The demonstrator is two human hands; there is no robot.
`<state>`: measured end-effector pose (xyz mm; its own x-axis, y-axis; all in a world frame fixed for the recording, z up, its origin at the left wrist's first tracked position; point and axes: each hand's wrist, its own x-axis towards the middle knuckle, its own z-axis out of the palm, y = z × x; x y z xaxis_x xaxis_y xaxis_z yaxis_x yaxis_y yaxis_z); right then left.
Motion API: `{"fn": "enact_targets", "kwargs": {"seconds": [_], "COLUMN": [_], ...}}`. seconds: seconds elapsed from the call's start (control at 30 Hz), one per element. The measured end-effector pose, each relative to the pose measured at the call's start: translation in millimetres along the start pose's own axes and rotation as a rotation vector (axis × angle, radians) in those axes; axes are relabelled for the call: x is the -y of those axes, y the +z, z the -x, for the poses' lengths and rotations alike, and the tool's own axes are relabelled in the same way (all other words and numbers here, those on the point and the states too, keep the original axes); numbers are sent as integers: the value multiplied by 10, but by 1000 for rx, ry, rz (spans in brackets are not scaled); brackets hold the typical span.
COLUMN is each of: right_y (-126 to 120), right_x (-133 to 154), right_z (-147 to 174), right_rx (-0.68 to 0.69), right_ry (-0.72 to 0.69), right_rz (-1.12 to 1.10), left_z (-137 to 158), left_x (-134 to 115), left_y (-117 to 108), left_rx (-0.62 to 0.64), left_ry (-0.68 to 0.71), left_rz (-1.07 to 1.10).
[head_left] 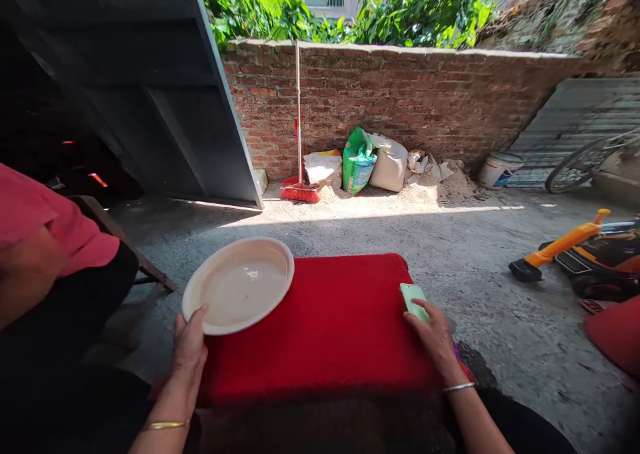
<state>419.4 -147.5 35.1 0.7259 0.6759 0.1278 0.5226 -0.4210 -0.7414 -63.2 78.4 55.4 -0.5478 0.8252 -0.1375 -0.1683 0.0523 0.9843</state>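
My left hand [191, 343] is closed on the near-left rim of a wide white basin [240, 284], thumb over the edge. The basin is tilted and overlaps the left end of a table covered with a red cloth [340, 321]. At the right end of the cloth, my right hand [431, 331] has its fingers and thumb on a light green phone [413, 299], gripping it by its near part. The fingers under the basin are hidden.
A person in a pink top [75, 234] sits close on the left. A dark metal door [150, 94] stands behind. A broom [300, 187] and sacks [390, 162] lean along the brick wall [425, 94]. To the right is an orange-and-black toy vehicle [600, 254].
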Motion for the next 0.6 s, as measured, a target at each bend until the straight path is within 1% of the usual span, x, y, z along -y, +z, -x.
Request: {"fn": "enact_targets", "kwargs": {"seconds": [0.07,0.13,0.17,0.23,0.3,0.33,0.37,0.43,0.47,0.5,0.53,0.57,0.6], "right_y": [-80,-89,-52,115,377,523,665,886,944,961,935,872,779], "right_x": [-92,-111,-78,77,333,484,640,923,1025,1085,1097,1056,968], "right_z": [-78,-95,-63,103,395,572,752,1055,1146,1178,1146,1051,900], "right_rx": [-72,-76,-69,-56,-16,33,112,341,449,517,526,473,369], "right_ry": [95,149,153,114,19,-45,-119,-275,-334,-367,-369,-341,-287], "right_rz": [146,270,311,339,283,221,142,-46,-134,-201,-239,-243,-213], "left_z": [37,71,83,100,104,101,96,79,70,63,57,55,56], "left_x": [-22,-49,-63,-92,-119,-130,-140,-151,-152,-151,-149,-145,-140], "left_y": [36,77,94,117,118,111,100,72,57,42,28,16,6], "left_rx": [-4,-23,-29,-23,-7,0,7,18,24,22,19,17,20], "left_ry": [-51,-74,-84,-104,-129,-142,-153,-156,-148,-143,-142,-146,-155], "left_rz": [52,90,104,132,152,155,151,128,115,107,104,109,122]}}
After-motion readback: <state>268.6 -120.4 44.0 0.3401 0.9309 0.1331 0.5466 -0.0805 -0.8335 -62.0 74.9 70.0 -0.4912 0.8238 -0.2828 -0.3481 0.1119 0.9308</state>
